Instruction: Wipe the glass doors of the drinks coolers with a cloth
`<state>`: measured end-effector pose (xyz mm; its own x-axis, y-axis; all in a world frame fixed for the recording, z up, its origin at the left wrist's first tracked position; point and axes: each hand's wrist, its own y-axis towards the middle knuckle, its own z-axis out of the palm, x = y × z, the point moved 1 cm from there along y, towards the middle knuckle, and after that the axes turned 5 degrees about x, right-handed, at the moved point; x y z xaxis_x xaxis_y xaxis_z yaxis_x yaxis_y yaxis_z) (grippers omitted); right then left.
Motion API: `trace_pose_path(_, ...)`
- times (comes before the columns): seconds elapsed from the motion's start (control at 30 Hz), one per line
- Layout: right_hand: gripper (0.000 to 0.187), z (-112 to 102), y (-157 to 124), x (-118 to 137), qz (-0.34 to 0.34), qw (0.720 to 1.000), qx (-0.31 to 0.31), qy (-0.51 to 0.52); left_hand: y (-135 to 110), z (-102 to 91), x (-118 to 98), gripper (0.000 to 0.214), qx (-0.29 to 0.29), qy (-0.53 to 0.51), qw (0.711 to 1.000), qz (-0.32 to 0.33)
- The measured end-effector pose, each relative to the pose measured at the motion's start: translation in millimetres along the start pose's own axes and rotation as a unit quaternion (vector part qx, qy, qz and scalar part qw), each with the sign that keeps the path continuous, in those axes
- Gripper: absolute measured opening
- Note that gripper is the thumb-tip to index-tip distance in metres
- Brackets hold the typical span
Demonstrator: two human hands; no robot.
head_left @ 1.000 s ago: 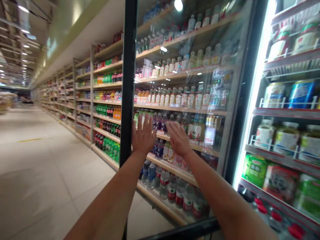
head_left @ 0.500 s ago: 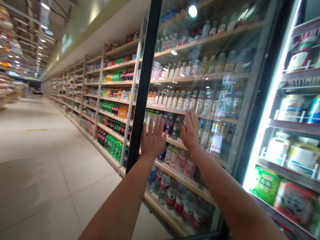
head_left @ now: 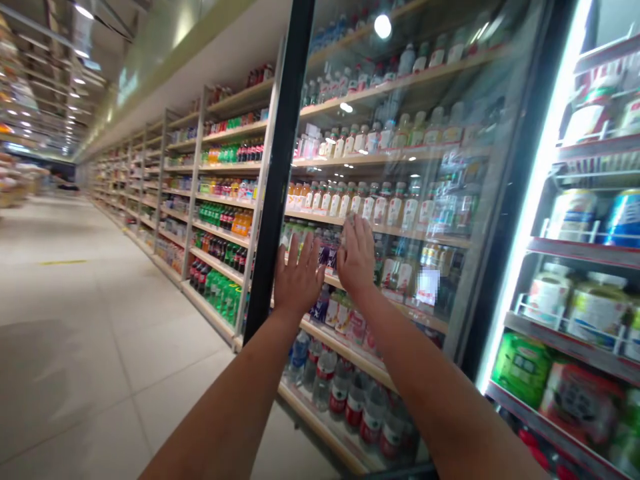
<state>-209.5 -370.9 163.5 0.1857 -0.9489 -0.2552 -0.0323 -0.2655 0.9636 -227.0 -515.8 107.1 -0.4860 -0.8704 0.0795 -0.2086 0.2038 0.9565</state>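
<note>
A tall glass door [head_left: 450, 87] with a black frame [head_left: 273, 180] stands swung open in front of me. My left hand [head_left: 299, 277] lies flat near its left edge, fingers spread, beside the frame. To the right and slightly higher, my right hand [head_left: 357, 257] is also stretched out against the pane, with its fingers close together. Neither hand holds anything. Through the glass I see shelved bottles [head_left: 360, 203], partly covered by my hands and forearms. Whether each palm fully touches the pane is hard to make out.
On the right is the lit inside of a cooler, with jars [head_left: 597, 307] and a green package [head_left: 520, 367] on racks. Long drink shelves [head_left: 225, 200] run away on the left beside a tiled floor [head_left: 90, 333]. Red-labelled water bottles [head_left: 353, 407] stand low behind the pane.
My right hand has slid left along the glass, closer to my left hand. The left hand stays near the door's edge. My view has shifted slightly to the right.
</note>
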Motion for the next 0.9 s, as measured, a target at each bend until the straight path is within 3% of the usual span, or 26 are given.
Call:
trace_pose_path(0.13, 0.062, -7.9, -24.0, 1.8, -0.030, 0.999, 0.037, -0.006, 0.9, -1.4, -1.1, 0.060, 0.008, -0.005, 1.000, -0.003)
trace_pose_path(0.3, 0.063, -9.7, -54.9, 15.3, 0.007, 0.996, 0.081, 0.024, 1.1, -4.2, -2.2, 0.060, 0.012, -0.021, 1.000, -0.010)
trace_pose_path(0.4, 0.062, -11.6, -69.5, 19.1, -0.045, 0.992, 0.113, 0.041, 0.5, -6.5, -2.7, 0.060, 0.012, -0.027, 1.000, -0.010)
trace_pose_path(0.47, 0.060, -13.8, -60.1, 12.4, -0.054, 0.991, 0.115, 0.042, 0.0, -7.8, -3.1, 0.061, 0.014, -0.025, 1.000, -0.010)
trace_pose_path(0.63, 0.059, -17.2, -21.3, -8.5, 0.066, 0.998, 0.011, 0.023, -0.6, -9.6, -5.0, 0.060, 0.023, -0.016, 1.000, -0.015)
trace_pose_path(0.83, 0.062, -18.4, -46.0, -5.1, -0.007, 0.999, 0.036, 0.035, -1.2, -10.4, -7.0, 0.061, 0.034, -0.004, 0.999, -0.019)
trace_pose_path(0.9, 0.061, -19.5, -41.6, -10.8, 0.003, 0.998, 0.044, 0.041, -1.5, -11.7, -7.2, 0.061, 0.040, -0.005, 0.999, -0.019)
